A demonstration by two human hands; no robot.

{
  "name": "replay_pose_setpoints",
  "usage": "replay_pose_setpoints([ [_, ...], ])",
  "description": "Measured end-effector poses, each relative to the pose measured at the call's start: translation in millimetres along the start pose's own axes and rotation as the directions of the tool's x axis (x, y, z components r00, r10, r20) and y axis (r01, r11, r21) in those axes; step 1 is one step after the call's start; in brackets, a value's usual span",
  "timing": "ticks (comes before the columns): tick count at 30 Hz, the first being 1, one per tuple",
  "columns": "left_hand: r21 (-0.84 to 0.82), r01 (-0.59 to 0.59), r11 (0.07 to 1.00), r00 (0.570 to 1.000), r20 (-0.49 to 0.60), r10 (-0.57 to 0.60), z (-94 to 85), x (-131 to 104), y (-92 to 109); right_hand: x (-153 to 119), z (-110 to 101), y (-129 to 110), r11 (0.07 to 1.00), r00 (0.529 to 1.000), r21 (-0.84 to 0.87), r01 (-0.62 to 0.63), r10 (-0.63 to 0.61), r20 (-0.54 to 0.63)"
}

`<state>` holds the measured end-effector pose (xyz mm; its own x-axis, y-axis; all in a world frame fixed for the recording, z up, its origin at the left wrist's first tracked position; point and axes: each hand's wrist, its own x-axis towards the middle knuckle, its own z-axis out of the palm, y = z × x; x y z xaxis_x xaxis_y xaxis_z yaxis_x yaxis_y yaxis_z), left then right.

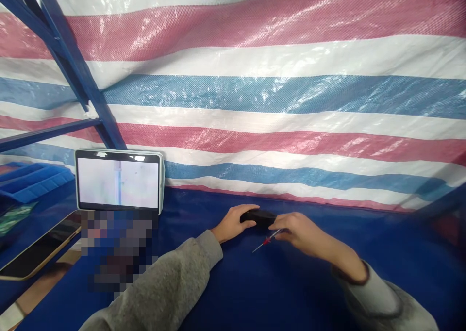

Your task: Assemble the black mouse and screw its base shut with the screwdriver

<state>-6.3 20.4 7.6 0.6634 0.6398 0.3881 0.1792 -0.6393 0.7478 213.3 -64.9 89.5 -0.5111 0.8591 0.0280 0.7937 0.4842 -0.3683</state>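
My left hand (235,223) is closed around the left end of a dark, rounded black object (259,218) lying on the blue tabletop. What that object is cannot be made out. At its other end, my right hand (294,229) touches it with the fingertips. Tucked in the same right hand is a small screwdriver-like tool (267,240) with a thin metal shaft and a red collar. Its tip points down and left, above the table. The fingers hide its rear end.
A tablet (118,183) stands at the back left, its screen lit. Left of it lie a phone (43,246), blue bins (32,180) and green circuit boards (16,219). Part of another person's arm (45,285) shows below the phone. Striped sheeting (273,93) hangs behind.
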Motion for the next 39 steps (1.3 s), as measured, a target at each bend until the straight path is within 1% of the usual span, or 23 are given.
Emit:
replay_pose_setpoints([
  [2,-0.009,0.012,1.000,1.000,0.013,-0.012,-1.0,0,2,1,15,-1,0.999,0.998,-0.050,-0.013,0.016,0.058],
  [3,0.011,0.025,1.000,1.000,0.019,-0.025,-1.4,0,3,2,22,-2,0.996,0.995,-0.081,-0.028,0.035,0.093],
  [5,0.094,0.051,0.994,0.998,0.017,-0.053,-1.5,-1,4,2,32,-5,0.992,0.990,-0.114,-0.047,0.061,0.124],
  [8,0.217,0.057,0.975,0.998,0.012,-0.061,-0.1,0,3,2,39,-9,0.994,0.993,-0.106,-0.041,0.052,0.102],
  [9,0.243,0.051,0.969,0.998,0.019,-0.058,0.7,0,2,2,40,-9,0.994,0.997,-0.101,-0.036,0.043,0.068],
  [10,0.265,0.045,0.963,0.998,0.026,-0.054,1.5,0,1,3,41,-9,0.994,0.999,-0.098,-0.037,0.038,0.008],
  [11,0.284,0.038,0.958,0.998,0.030,-0.049,2.4,1,0,4,42,-8,0.994,0.996,-0.099,-0.051,0.043,-0.082],
  [12,0.301,0.031,0.953,0.998,0.035,-0.043,3.1,1,-1,5,44,-6,0.992,0.981,-0.099,-0.073,0.054,-0.189],
  [13,0.315,0.023,0.949,0.998,0.040,-0.038,3.8,1,-1,6,47,-3,0.990,0.951,-0.097,-0.099,0.066,-0.301],
  [14,0.324,0.016,0.946,0.998,0.045,-0.032,4.3,1,-1,8,52,0,0.988,0.911,-0.090,-0.128,0.082,-0.405],
  [15,0.326,0.010,0.945,0.998,0.049,-0.028,4.6,1,-2,9,57,4,0.987,0.879,-0.081,-0.141,0.088,-0.469],
  [17,0.314,0.007,0.950,0.999,0.041,-0.020,4.6,1,-1,12,68,11,0.985,0.834,-0.048,-0.168,0.116,-0.539],
  [19,0.292,0.012,0.956,1.000,-0.003,-0.012,4.2,0,0,13,80,17,0.982,0.824,0.009,-0.188,0.162,-0.542],
  [21,0.273,0.011,0.962,0.996,-0.086,0.013,4.1,-1,0,14,88,20,0.979,0.821,0.071,-0.193,0.201,-0.534],
  [23,0.257,-0.034,0.966,0.987,-0.146,0.073,4.5,-2,-1,15,93,21,0.974,0.811,0.112,-0.194,0.224,-0.541],
  [24,0.249,-0.066,0.966,0.982,-0.156,0.108,4.7,-3,-2,15,94,21,0.973,0.805,0.122,-0.196,0.231,-0.547],
  [27,0.233,-0.134,0.963,0.979,-0.123,0.165,5.2,-4,-3,14,96,21,0.971,0.799,0.133,-0.199,0.239,-0.552],
  [30,0.231,-0.140,0.963,0.982,-0.095,0.165,4.5,-4,-4,14,96,21,0.970,0.803,0.139,-0.199,0.242,-0.544],
  [33,0.228,-0.140,0.963,0.982,-0.090,0.164,3.4,-5,-4,13,96,21,0.970,0.805,0.144,-0.194,0.242,-0.541],
  [35,0.229,-0.121,0.966,0.984,-0.104,0.148,2.9,-5,-4,13,96,20,0.970,0.805,0.145,-0.195,0.243,-0.541],
  [39,0.240,-0.032,0.970,0.990,-0.127,0.064,2.3,-4,-4,12,96,21,0.970,0.810,0.140,-0.199,0.243,-0.534],
])
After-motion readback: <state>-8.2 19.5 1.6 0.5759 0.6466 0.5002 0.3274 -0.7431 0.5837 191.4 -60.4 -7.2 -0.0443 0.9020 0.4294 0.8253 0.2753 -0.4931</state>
